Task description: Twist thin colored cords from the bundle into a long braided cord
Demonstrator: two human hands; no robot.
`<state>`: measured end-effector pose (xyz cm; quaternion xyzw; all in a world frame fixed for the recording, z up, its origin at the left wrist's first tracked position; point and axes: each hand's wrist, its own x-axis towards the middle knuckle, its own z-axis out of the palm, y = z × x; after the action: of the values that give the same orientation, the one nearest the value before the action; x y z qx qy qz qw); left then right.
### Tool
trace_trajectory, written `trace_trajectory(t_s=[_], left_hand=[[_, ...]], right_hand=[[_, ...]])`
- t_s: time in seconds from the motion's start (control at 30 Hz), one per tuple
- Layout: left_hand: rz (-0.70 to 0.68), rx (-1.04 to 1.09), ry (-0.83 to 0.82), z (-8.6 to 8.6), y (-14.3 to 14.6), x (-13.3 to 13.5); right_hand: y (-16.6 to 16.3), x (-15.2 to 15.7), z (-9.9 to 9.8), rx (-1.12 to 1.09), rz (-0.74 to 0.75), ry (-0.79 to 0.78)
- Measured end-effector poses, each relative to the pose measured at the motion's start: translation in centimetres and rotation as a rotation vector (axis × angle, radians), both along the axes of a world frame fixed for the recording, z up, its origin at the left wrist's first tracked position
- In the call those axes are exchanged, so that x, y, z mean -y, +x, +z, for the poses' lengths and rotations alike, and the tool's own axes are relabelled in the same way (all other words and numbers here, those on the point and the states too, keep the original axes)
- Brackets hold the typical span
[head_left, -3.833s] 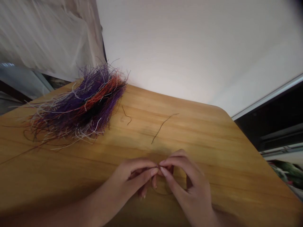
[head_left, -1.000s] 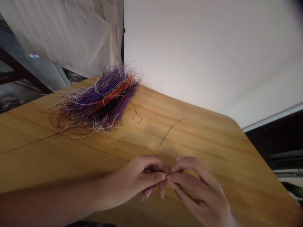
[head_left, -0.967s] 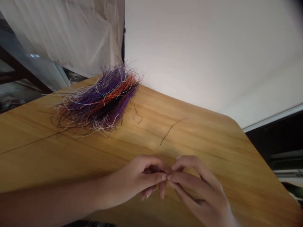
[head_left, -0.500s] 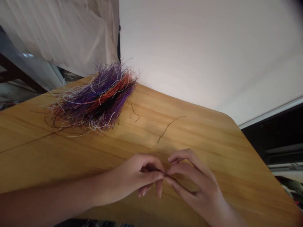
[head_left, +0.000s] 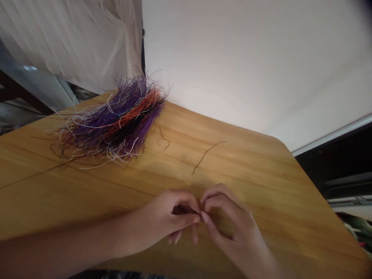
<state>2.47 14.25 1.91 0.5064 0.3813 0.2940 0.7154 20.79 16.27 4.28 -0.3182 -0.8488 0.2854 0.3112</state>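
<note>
Low in the head view, my left hand (head_left: 177, 215) is closed in a pinch, thumb against index finger. My right hand (head_left: 229, 223) meets it tip to tip, its thumb and forefinger pinched as well. Something thin and dark shows where the fingertips meet, too small to name. Beyond my hands, a dark curved strand (head_left: 207, 152) lies on the wooden table (head_left: 261, 170). A shorter bent strand (head_left: 164, 138) rests to its left. Farther left is a large bundle of purple, orange, black and white strands (head_left: 116, 120), its ends loose and frayed.
A white wall (head_left: 247, 58) rises behind the table's far edge. Pale cloth (head_left: 87, 38) hangs at the upper left. One long dark strand (head_left: 35, 176) trails from the bundle to the left. Dark furniture (head_left: 343, 162) stands past the right edge.
My right hand has moved slightly left, and its fingers have curled in closer to my left fingertips. My left hand stays nearly in place. The view has shifted a little.
</note>
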Motion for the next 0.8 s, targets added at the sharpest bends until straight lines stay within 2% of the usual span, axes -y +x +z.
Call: trace_trajectory(t_s=[0.13, 0.2, 0.3, 0.4, 0.47, 0.8], left_hand=[[0.030, -0.008, 0.014, 0.1, 0.0, 0.0], [0.029, 0.013, 0.003, 0.3, -0.2, -0.1], [0.023, 0.079, -0.009, 0.5, -0.3, -0.2], [0.008, 0.129, -0.014, 0.4, -0.4, -0.3], [0.000, 0.143, -0.019, 0.4, -0.3, -0.4], [0.023, 0.142, -0.078, 0.2, -0.3, -0.4]], right_hand=[[-0.1, -0.3, -0.3, -0.040, -0.075, -0.200], [0.0, -0.5, -0.4, -0.064, -0.082, -0.195], [0.3, -0.5, -0.4, -0.092, -0.034, -0.027], [0.7, -0.4, -0.3, -0.048, 0.054, 0.201], [0.9, -0.4, -0.2, -0.004, 0.081, 0.301], [1.1, -1.0, -0.1, 0.082, 0.059, 0.405]])
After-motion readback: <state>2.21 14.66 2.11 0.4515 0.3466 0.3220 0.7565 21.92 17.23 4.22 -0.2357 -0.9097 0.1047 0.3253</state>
